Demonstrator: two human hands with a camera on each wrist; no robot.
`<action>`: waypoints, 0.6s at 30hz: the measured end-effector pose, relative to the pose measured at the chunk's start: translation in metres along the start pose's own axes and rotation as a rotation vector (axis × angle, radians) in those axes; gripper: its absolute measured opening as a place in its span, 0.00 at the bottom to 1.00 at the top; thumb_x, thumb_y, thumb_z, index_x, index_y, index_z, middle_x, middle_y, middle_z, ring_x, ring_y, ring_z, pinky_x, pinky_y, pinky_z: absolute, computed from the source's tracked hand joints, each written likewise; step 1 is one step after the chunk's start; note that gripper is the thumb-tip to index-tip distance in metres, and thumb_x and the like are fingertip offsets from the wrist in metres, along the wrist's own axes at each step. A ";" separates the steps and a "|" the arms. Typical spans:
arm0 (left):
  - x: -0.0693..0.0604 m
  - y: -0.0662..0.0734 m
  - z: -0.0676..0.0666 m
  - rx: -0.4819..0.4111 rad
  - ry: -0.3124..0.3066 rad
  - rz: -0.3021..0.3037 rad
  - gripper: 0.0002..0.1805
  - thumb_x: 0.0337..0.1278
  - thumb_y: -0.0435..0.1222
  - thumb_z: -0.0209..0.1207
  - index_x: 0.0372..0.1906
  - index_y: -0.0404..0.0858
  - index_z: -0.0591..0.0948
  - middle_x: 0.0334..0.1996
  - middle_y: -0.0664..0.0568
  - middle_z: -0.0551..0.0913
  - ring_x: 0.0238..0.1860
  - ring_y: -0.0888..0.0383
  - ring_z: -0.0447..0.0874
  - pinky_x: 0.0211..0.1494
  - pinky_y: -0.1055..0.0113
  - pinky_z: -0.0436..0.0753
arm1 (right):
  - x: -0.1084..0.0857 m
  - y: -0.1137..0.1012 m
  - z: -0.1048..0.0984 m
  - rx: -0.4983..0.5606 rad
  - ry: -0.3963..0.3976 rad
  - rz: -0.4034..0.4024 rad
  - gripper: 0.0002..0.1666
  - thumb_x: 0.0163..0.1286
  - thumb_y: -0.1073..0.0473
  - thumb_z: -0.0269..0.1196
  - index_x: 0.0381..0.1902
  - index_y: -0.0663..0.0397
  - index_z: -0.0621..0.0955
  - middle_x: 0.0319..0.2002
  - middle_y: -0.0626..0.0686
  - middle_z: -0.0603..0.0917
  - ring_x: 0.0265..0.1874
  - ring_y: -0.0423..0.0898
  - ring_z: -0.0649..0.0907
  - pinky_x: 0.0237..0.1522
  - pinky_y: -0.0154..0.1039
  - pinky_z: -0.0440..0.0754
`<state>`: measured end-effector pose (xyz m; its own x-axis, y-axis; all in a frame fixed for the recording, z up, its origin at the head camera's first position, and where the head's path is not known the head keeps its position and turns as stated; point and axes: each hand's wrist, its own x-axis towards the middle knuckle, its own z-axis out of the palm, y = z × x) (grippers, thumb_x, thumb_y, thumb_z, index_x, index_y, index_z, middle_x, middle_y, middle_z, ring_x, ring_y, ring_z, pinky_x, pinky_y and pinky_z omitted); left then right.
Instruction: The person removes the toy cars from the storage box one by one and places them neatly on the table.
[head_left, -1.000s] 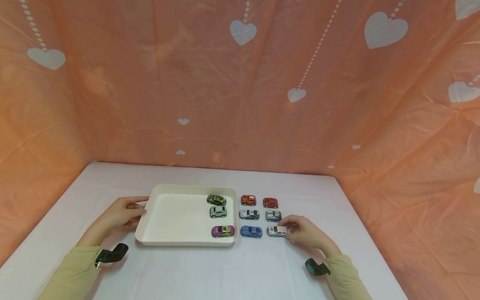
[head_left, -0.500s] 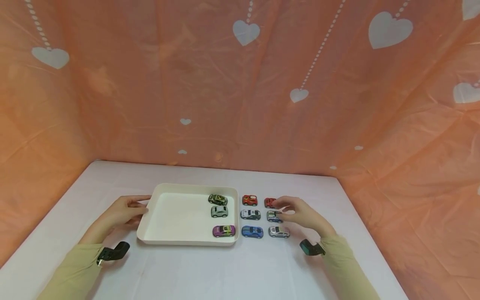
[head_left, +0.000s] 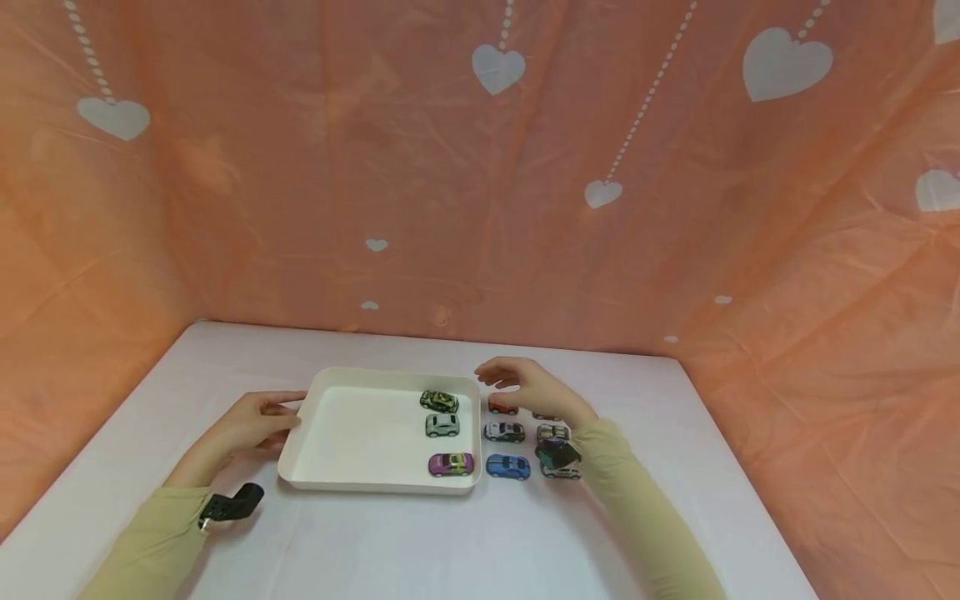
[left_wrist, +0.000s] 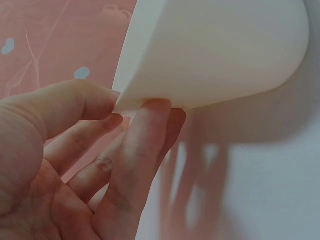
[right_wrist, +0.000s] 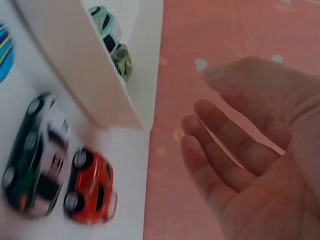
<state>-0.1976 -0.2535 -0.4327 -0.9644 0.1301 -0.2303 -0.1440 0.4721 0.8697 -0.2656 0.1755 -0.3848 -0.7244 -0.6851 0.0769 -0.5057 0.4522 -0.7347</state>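
My left hand point(head_left: 255, 429) holds the left rim of the white tray point(head_left: 360, 433); the left wrist view shows thumb and fingertips against its wall point(left_wrist: 225, 55). Along the tray's right side lie a camouflage toy car point(head_left: 439, 402), a grey toy car point(head_left: 442, 425) and a purple toy car point(head_left: 451, 464). My right hand point(head_left: 536, 388) hovers empty above a red toy car point(head_left: 503, 406) just outside the tray, its fingers loosely bent. In the right wrist view that red car point(right_wrist: 90, 187) sits beside a white and dark green car point(right_wrist: 42, 157), apart from the hand.
Right of the tray, a blue car point(head_left: 508, 467) completes the nearer column. A second column holds a white-and-blue car point(head_left: 552, 432), a silver car point(head_left: 561, 473) and a red one, partly covered by the right arm. An orange curtain point(head_left: 420, 167) borders the white table point(head_left: 360, 542).
My right hand has moved from the silver car, past the farther cars of that column, up and left to above the nearer red car. The left hand stays at the tray.
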 end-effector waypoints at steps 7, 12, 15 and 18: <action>0.002 -0.001 0.001 0.006 0.007 -0.015 0.32 0.62 0.32 0.58 0.69 0.29 0.63 0.44 0.38 0.80 0.30 0.55 0.81 0.30 0.63 0.81 | 0.029 -0.008 0.013 -0.010 -0.053 -0.012 0.23 0.64 0.69 0.63 0.57 0.61 0.77 0.53 0.62 0.79 0.51 0.52 0.79 0.56 0.48 0.74; 0.001 -0.002 0.000 0.023 0.012 0.011 0.31 0.61 0.31 0.59 0.68 0.28 0.64 0.45 0.36 0.81 0.30 0.56 0.80 0.28 0.64 0.81 | 0.045 -0.010 0.021 0.007 -0.083 -0.038 0.23 0.64 0.71 0.62 0.57 0.64 0.76 0.53 0.64 0.78 0.52 0.55 0.78 0.55 0.46 0.75; 0.001 -0.002 -0.001 0.028 0.014 0.024 0.31 0.60 0.30 0.59 0.67 0.27 0.65 0.45 0.34 0.81 0.30 0.57 0.81 0.28 0.64 0.82 | 0.052 -0.011 0.026 0.029 -0.109 -0.027 0.23 0.64 0.71 0.62 0.58 0.66 0.75 0.53 0.65 0.78 0.53 0.57 0.78 0.55 0.46 0.75; 0.001 -0.003 0.000 0.024 0.012 0.027 0.31 0.60 0.30 0.59 0.68 0.27 0.64 0.46 0.33 0.80 0.31 0.57 0.81 0.28 0.64 0.82 | 0.059 -0.012 0.030 0.032 -0.138 -0.010 0.23 0.63 0.72 0.62 0.57 0.68 0.75 0.53 0.65 0.78 0.53 0.57 0.77 0.56 0.44 0.75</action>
<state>-0.1980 -0.2550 -0.4349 -0.9705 0.1323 -0.2014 -0.1127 0.4896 0.8647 -0.2877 0.1125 -0.3919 -0.6469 -0.7626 -0.0070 -0.4958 0.4275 -0.7559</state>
